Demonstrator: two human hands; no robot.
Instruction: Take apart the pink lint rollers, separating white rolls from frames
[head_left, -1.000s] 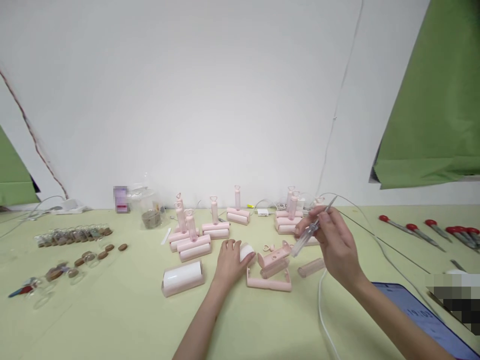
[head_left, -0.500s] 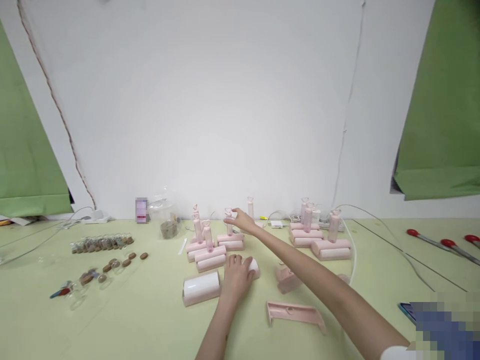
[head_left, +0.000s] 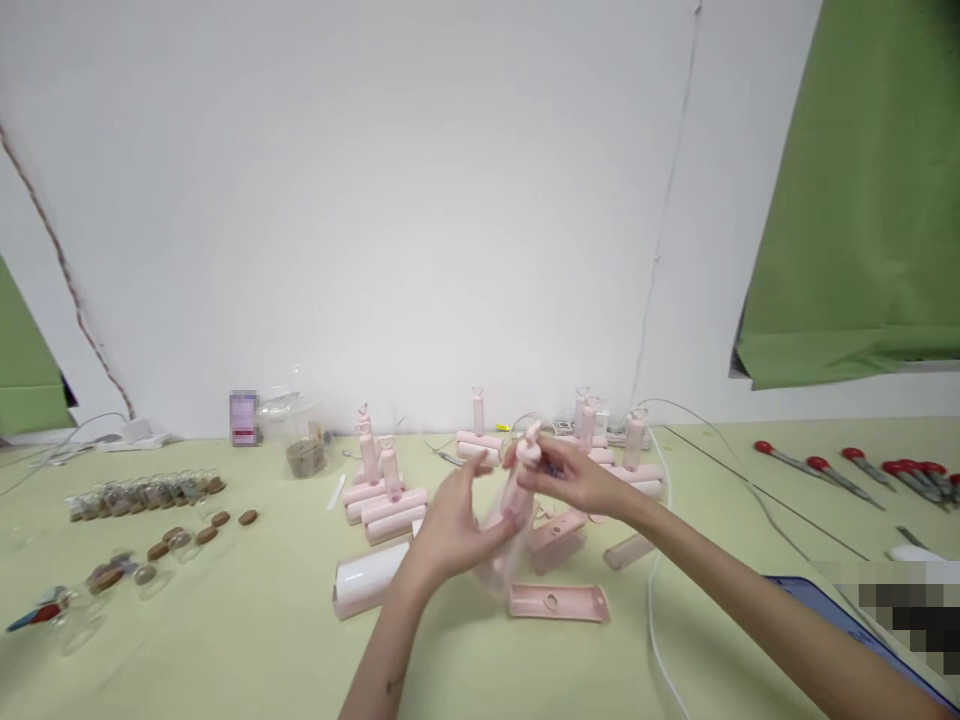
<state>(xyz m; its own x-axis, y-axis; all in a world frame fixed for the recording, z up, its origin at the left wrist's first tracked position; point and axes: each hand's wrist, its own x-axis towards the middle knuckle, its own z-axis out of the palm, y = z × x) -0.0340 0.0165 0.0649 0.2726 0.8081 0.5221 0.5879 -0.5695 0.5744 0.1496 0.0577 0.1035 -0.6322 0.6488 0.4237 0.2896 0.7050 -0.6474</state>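
Head: pink handle points up, tilted.

Green curtain right; red-ended tools below; brown corks left.

the front tabletop offers passage; pink rollers obstruct behind.

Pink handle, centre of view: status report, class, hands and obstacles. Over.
Right hand gripping pink handle near its top. Left hand open alongside, contact unclear. Handle tilted, lower part blurred. Trough-shaped pink part nearby, possibly in the way.
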